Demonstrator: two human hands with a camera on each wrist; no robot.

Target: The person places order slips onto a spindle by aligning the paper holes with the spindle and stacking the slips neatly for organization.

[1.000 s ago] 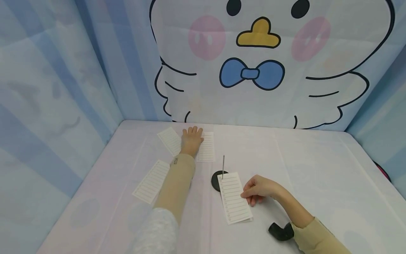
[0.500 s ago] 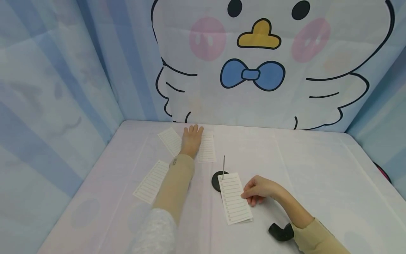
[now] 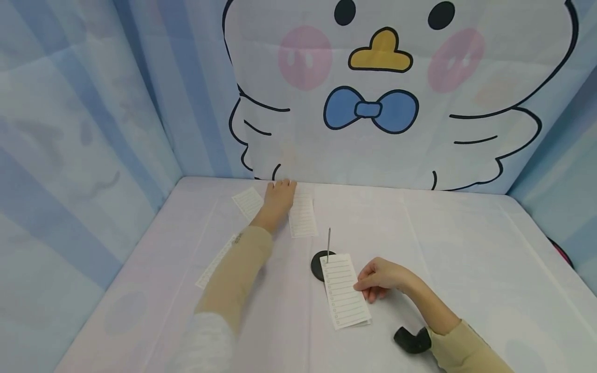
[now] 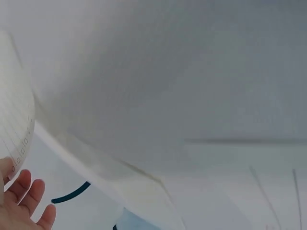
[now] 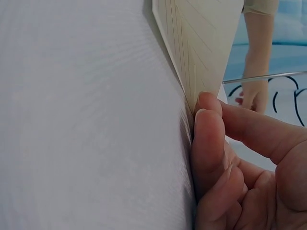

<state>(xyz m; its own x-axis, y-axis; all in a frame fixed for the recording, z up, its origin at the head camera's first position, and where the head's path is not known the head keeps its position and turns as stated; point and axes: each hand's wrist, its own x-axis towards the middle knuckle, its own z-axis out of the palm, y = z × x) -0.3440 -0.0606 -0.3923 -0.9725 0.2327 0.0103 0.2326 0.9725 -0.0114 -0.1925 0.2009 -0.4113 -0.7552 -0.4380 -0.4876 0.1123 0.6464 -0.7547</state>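
A receipt spike with a round black base (image 3: 317, 267) and upright metal pin (image 3: 328, 241) stands mid-table. Lined paper slips (image 3: 344, 292), at least two overlapping, lie pierced near their top corner on the pin. My right hand (image 3: 383, 278) pinches their right edge between thumb and index finger; the right wrist view shows the slip's edge (image 5: 196, 52) between the fingertips. At the far table edge, my left hand (image 3: 280, 197) holds the top of another lined slip (image 3: 303, 217). In the left wrist view this slip (image 4: 14, 110) bows upward, a fingertip on its corner, other fingers loosely spread.
Two more lined slips lie on the left, one at the back (image 3: 247, 201) and one nearer (image 3: 214, 261), partly behind the left sleeve (image 3: 238, 274). A black curved piece (image 3: 412, 340) sits by the right sleeve. A printed cloth backdrop (image 3: 373, 155) rises behind the table.
My left hand has slid slightly farther back to the top of the slip, and its forearm has swung left, covering more of the near-left slip. The right hand stays at the pierced slips.
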